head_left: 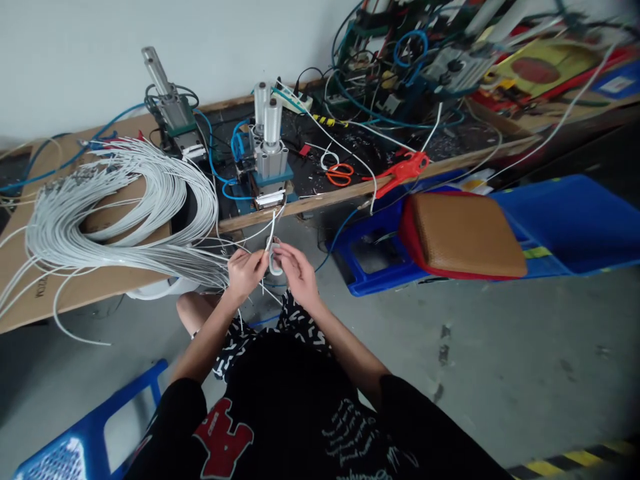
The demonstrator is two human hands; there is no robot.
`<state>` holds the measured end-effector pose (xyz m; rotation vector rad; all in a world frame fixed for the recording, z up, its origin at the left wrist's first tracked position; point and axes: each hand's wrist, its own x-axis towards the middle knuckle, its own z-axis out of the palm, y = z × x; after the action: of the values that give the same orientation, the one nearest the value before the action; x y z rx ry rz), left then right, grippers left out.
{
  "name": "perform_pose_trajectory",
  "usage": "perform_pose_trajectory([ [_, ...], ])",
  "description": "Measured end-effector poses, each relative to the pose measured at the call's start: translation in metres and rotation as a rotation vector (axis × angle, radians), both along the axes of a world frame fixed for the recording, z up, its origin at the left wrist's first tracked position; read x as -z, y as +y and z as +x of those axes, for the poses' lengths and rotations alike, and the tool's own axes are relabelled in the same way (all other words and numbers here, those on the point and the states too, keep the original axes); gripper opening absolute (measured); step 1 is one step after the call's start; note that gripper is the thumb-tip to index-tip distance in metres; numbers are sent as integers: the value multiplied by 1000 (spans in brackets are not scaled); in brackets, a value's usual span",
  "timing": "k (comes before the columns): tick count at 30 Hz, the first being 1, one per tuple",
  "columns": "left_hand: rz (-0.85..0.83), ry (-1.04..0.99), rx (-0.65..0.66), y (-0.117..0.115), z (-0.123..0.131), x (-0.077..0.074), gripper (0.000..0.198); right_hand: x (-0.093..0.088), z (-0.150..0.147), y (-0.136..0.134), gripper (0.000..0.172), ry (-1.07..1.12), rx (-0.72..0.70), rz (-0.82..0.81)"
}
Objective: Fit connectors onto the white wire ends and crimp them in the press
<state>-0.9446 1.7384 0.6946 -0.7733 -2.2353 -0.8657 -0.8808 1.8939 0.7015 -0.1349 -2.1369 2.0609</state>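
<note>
Grey concrete floor runs under a seated person in a black printed shirt, with a blue plastic stool (100, 427) at the near left. Just in front of the knees, and directly below the small press with two silver cylinders (269, 157), the two hands meet. The left hand (245, 273) is curled shut, pinching a thin white wire (273, 230) that rises straight up to the foot of the press. The right hand (299, 272) has thumb and forefinger pressed together on a small pale oval piece (275, 260), which sits between the two hands and touches the fingertips of both; what it is made of I cannot tell.

Left of the press, a large coiled bundle of white wires (115, 207) lies on brown cardboard (30, 280), its ends trailing to the left hand. Right of the press, orange-handled scissors (340, 175) and a red plastic clamp (403, 170) lie on the low wooden bench (320, 197). Farther right, a brown cushion (463, 233) rests on a blue plastic crate (575, 220). Behind the press, tangled blue and black cables (400, 67) pile against the white wall.
</note>
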Motion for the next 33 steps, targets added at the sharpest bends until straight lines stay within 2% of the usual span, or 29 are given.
perform_pose_trajectory([
  [3, 22, 54, 84, -7, 7, 1, 7, -36, -36, -8, 39, 29, -73, -146],
  [7, 36, 48, 134, -10, 10, -2, 8, -57, -53, -11, 29, 36, -58, -186],
  [12, 30, 19, 160, -11, 9, -6, 7, -58, -52, -8, 26, 19, -52, -198],
  [18, 14, -24, 136, -14, 14, -7, 8, -58, -53, -7, 30, 17, -90, -212],
  [27, 80, -38, 153, -20, 25, -13, 10, -67, -49, -14, 29, -13, -118, -268],
  [33, 74, -52, 149, -24, 29, -17, 9, -75, -47, -18, 22, -24, -136, -318],
])
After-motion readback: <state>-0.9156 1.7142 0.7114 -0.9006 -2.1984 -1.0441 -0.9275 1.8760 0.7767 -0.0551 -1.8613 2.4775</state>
